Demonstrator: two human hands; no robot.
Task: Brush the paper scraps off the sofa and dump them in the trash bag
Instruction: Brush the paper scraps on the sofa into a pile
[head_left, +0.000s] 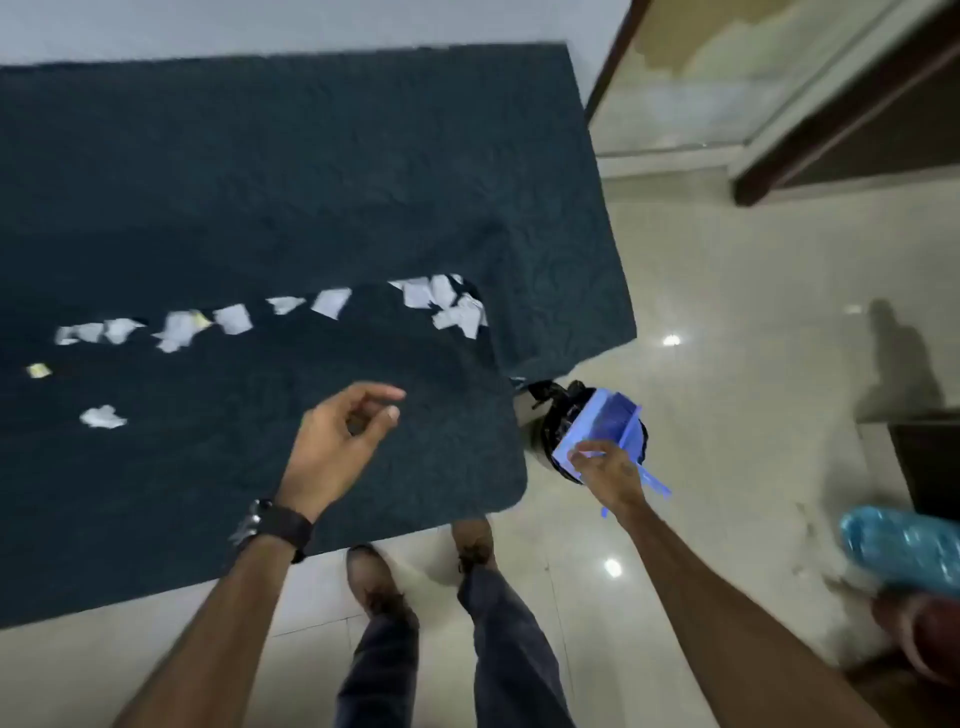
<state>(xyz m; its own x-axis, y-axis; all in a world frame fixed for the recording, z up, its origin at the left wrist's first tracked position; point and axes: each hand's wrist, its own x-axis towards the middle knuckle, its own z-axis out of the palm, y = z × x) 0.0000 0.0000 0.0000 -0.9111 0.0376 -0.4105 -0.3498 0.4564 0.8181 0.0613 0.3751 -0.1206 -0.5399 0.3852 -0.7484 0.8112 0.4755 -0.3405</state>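
The right hand (608, 470) grasps a blue dustpan (597, 426), tilted over the black trash bag (553, 410) on the floor at the sofa's four o'clock corner. The left hand (337, 441) hovers over the seat, fingers loosely curled, holding nothing. Paper scraps (332, 302) line the dark sofa (311, 171), from nine o'clock toward the bag. Glossy pale tiles (727, 322) cover the floor.

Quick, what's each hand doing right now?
Left hand: open, fingers loosely curled, holding nothing, above the sofa.
Right hand: gripping the blue dustpan over the trash bag.
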